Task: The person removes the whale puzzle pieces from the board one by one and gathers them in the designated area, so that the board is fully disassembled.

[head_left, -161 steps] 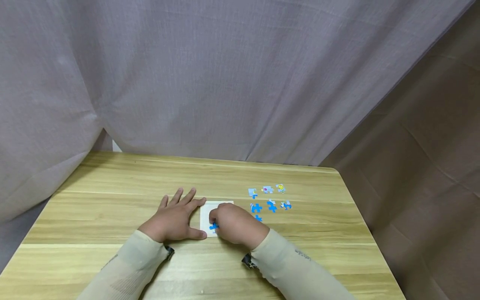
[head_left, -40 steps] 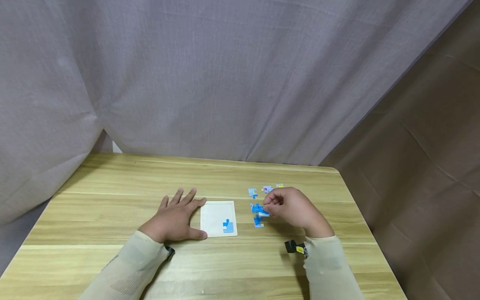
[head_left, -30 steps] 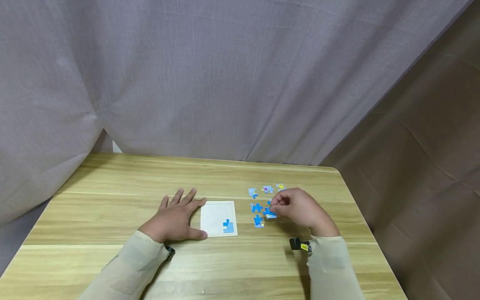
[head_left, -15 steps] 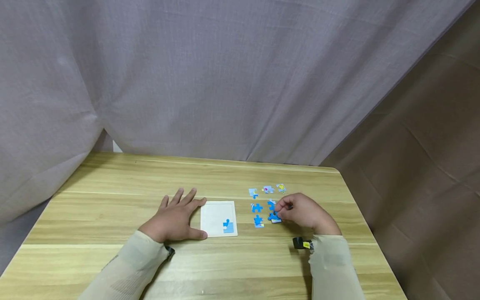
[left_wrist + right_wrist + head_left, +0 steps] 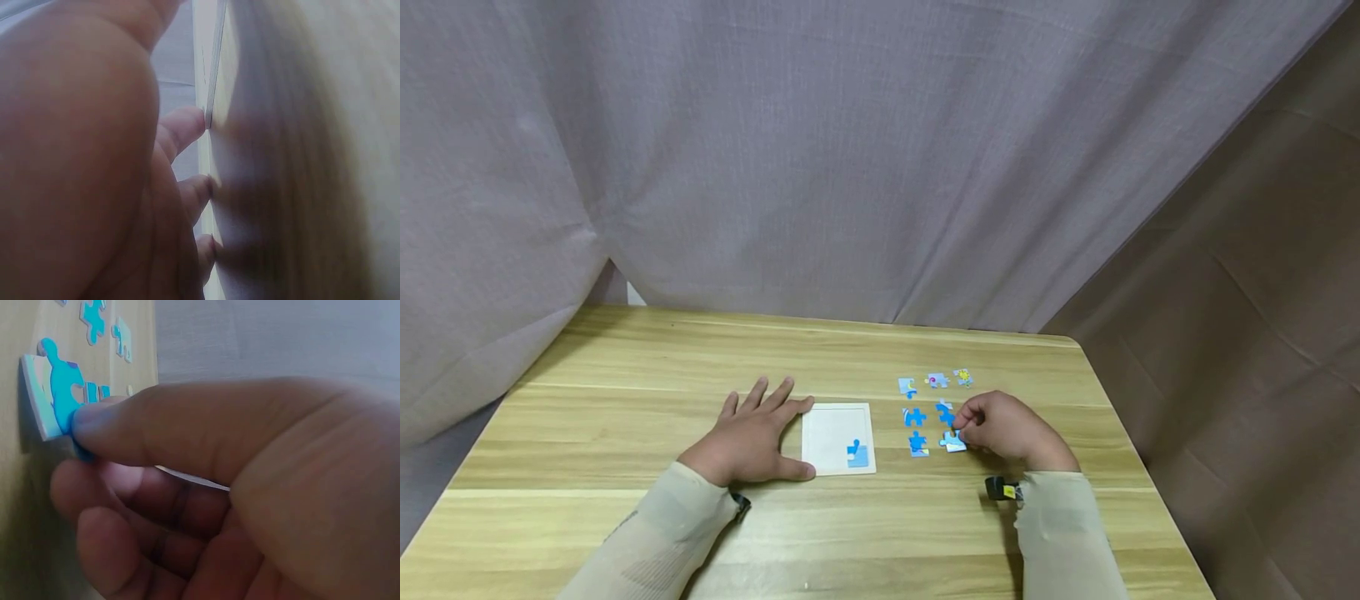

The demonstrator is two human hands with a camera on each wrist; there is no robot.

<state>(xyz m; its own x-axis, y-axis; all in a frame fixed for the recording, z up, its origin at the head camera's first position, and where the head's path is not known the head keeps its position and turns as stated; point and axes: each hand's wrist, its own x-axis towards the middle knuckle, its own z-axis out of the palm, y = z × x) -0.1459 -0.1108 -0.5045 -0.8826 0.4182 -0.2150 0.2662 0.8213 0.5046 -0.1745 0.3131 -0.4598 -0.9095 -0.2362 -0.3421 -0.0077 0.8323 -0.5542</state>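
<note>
My left hand (image 5: 748, 437) lies spread on the table, its thumb and index fingertip against the left edge of a square white puzzle tray (image 5: 826, 437). A light-blue puzzle piece (image 5: 859, 457) sits in the tray's lower right corner. To the right, my right hand (image 5: 1015, 429) pinches a blue-and-white puzzle piece (image 5: 953, 443) between thumb and forefinger, close over the table. In the right wrist view this piece (image 5: 59, 394) stands tilted with its tab upward, and the thumb covers one corner. The left wrist view shows the index fingertip (image 5: 187, 122) at the tray's edge.
Between tray and right hand lie several loose puzzle pieces: two blue ones near the tray, one (image 5: 914, 417) above another (image 5: 918, 444), and a blue one (image 5: 945, 412) beside the right fingers. Farther back is a row with a yellow-sun piece (image 5: 963, 377). A grey curtain (image 5: 820, 208) hangs behind the table.
Earlier, my right hand was over the tray; it has left a piece in the corner and moved right. It now holds another piece, lately shifted slightly right and nearer. My left hand stays put.
</note>
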